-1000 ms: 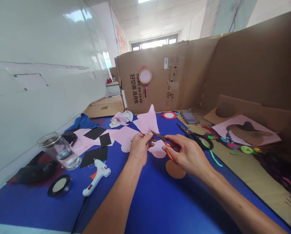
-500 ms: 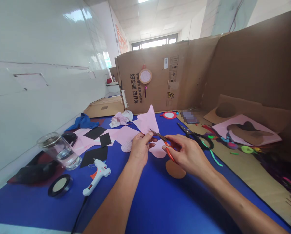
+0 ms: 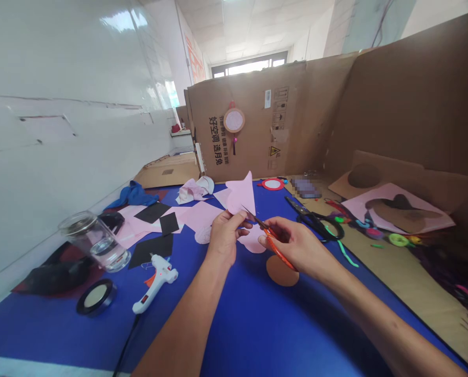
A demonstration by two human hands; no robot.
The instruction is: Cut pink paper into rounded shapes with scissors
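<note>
My left hand (image 3: 226, 236) pinches the lower edge of a pink sheet of paper (image 3: 242, 191), which stands up from the fingers with a curved, pointed outline. Orange-handled scissors (image 3: 280, 252) are in my right hand (image 3: 297, 242), with fingers in the loops and the dark blades reaching to the paper's lower edge beside my left thumb. Under the hands lies a rounded pink piece (image 3: 253, 241) on the blue mat (image 3: 249, 324). Near my right hand is a brown oval piece (image 3: 282, 270). A pale pink cutout (image 3: 203, 235) is partly hidden behind my left hand.
A white glue gun (image 3: 157, 283), a tape roll (image 3: 96, 297) and a glass jar (image 3: 98, 243) stand on the left. Black-handled scissors (image 3: 316, 220) and pipe cleaners lie right. Cardboard (image 3: 253, 131) walls the back, with a round ornament (image 3: 234, 121) hanging on it.
The pink sheet has turned slightly in my left hand, its tip now farther right. The scissors' handles have spread a little and my right hand has shifted slightly right.
</note>
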